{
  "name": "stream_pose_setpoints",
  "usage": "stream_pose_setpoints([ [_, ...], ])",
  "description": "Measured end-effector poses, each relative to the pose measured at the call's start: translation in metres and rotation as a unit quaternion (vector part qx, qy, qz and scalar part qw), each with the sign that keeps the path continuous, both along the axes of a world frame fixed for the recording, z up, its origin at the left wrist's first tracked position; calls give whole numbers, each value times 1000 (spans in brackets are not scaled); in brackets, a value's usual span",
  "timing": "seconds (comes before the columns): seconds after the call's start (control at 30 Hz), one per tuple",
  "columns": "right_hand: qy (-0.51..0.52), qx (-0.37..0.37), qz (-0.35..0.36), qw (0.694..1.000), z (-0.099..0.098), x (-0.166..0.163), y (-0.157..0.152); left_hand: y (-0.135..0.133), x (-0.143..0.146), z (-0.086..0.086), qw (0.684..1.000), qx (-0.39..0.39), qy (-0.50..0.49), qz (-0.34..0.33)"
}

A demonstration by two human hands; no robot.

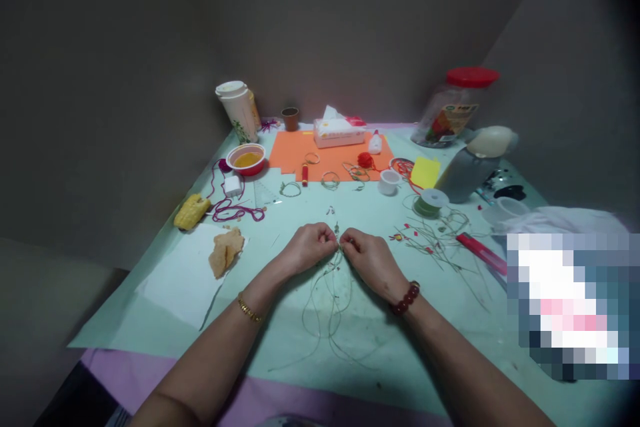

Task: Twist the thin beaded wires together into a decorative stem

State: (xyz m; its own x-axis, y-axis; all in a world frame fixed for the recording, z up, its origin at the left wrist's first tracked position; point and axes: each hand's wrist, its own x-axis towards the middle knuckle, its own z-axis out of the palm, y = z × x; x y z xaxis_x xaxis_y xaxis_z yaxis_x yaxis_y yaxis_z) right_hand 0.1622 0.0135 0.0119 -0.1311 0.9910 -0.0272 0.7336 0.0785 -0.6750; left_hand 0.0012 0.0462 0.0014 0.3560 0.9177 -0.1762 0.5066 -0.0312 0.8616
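My left hand (314, 245) and my right hand (364, 253) meet at the middle of the table, fingertips almost touching. Both are closed in a pinch on a thin green cord (303, 307), whose long loose ends loop down over the table toward me. Small beads (337, 229) show on the cord just beyond my fingertips. A few tiny pieces (331, 211) lie a little farther off. The exact knot or crossing between my fingers is too small to make out.
Left lie flat brown pieces (226, 252), a yellow corn cob (192, 211), purple cord (240, 213) and a red-rimmed bowl (247, 159). Behind are orange sheets (290, 150) and a tissue box (339, 135). Right stand a spool (431, 203), a pump bottle (467, 167) and a red-lidded jar (450, 110).
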Motion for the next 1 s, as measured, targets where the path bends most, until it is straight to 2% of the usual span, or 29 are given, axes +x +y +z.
stream_pose_setpoints([
  [0.23, -11, -5, -8, 1000, 1, 0, -1, -2, -1, 3, 1000, -6, -10, -6],
  [0.47, -26, -4, -11, 1000, 2, -2, -3, 0, -3, -2, 999, -8, -38, -23],
  [0.8, -50, -17, -21, 998, 5, -5, -4, -2, -3, 0, 1000, 5, -13, -2],
  [0.9, -48, -15, -13, 999, 7, -2, -4, -4, -12, 10, 998, 51, 20, -31],
  [1.0, -75, -20, -8, 997, 9, 4, -7, -10, -19, 25, 984, 158, 77, -19],
])
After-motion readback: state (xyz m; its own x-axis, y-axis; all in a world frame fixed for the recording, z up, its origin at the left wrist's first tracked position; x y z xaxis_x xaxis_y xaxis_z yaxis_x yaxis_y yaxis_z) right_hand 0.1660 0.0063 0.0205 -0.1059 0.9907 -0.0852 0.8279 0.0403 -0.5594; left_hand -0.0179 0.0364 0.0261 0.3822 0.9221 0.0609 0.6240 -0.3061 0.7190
